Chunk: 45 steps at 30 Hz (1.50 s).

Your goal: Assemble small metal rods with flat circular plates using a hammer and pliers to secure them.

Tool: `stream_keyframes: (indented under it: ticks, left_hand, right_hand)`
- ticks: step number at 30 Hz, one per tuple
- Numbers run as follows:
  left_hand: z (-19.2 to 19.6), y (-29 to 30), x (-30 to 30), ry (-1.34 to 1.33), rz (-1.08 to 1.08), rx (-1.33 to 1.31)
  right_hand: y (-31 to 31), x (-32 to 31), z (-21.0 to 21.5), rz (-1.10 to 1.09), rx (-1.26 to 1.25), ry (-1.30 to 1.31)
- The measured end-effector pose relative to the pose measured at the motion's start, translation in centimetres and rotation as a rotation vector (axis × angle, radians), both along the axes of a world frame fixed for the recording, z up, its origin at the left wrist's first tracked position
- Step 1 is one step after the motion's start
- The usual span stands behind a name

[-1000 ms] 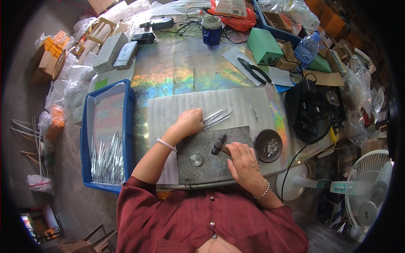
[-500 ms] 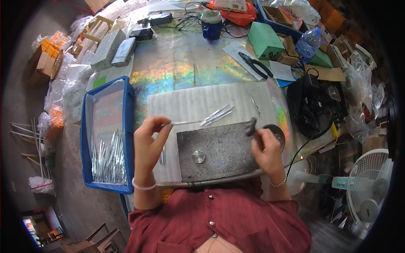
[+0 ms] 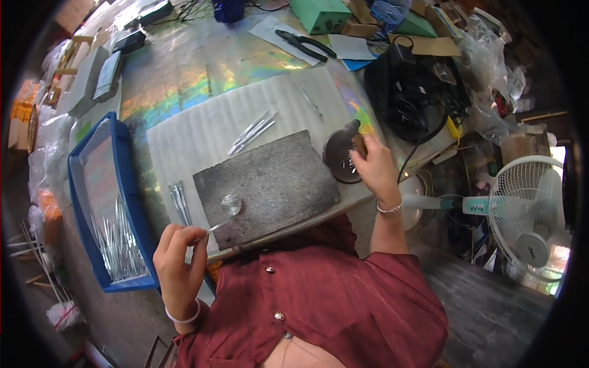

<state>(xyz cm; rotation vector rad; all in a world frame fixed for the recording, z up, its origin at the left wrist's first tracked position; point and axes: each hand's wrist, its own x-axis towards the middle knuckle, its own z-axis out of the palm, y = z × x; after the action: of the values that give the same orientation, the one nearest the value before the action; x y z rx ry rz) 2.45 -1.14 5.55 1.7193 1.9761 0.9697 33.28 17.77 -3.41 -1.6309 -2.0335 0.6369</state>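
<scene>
While the left hand's (image 3: pixel 180 265) fingers pinch a thin, straight, silvery rod (image 3: pixel 216 227), its free end points toward a shiny round disc (image 3: pixel 231 204) on the dark grey slab (image 3: pixel 270 184). The right hand's (image 3: pixel 377 170) fingers close round a hammer's (image 3: pixel 351 128) wooden handle, partly hiding a dark bowl (image 3: pixel 329 154) of small metal bits (image 3: pixel 351 162). Beyond the slab, loose rods (image 3: pixel 253 132) lie on a white foam sheet (image 3: pixel 190 144); leftward stands a blue tray (image 3: pixel 130 184) of more rods.

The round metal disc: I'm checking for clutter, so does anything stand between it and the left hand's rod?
Nothing visible: the thin rod in the left hand reaches toward the disc on the grey slab; the right hand holds the hammer aside.
</scene>
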Motion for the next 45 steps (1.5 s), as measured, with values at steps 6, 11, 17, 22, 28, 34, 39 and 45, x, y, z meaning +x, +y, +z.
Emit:
stream_keyframes:
  ticks: [6,11,17,22,28,34,39,45]
  left_hand:
    - [1.0,-0.6,0.6,0.06,-0.026,0.012]
    - [-0.2,-0.1,0.8,0.025,-0.071,-0.042]
    - [-0.7,0.7,1.2,-0.012,-0.045,-0.017]
    - [-1.8,0.6,0.8,-0.121,-0.001,0.008]
    - [-3.3,0.4,0.9,-0.192,0.037,0.021]
    - [-5.8,0.3,0.9,-0.207,0.032,-0.031]
    - [-7.4,-0.1,0.6,-0.243,0.052,-0.043]
    - [-7.2,-0.9,0.3,-0.489,0.09,0.007]
  right_hand:
    - [0.0,0.9,-2.1,-0.004,0.088,-0.21]
    - [0.2,0.6,-2.6,0.018,0.058,-0.22]
    - [0.3,0.6,-2.5,0.009,0.035,-0.154]
    - [0.2,0.5,-1.5,-0.029,0.038,0.017]
    - [1.1,1.4,-2.7,-0.112,-0.07,0.211]
    - [0.2,0.3,-1.4,-0.142,-0.189,0.631]
    - [-1.3,-1.6,0.9,-0.115,-0.359,0.846]
    - [-4.5,-6.0,2.4,0.133,-0.704,1.088]
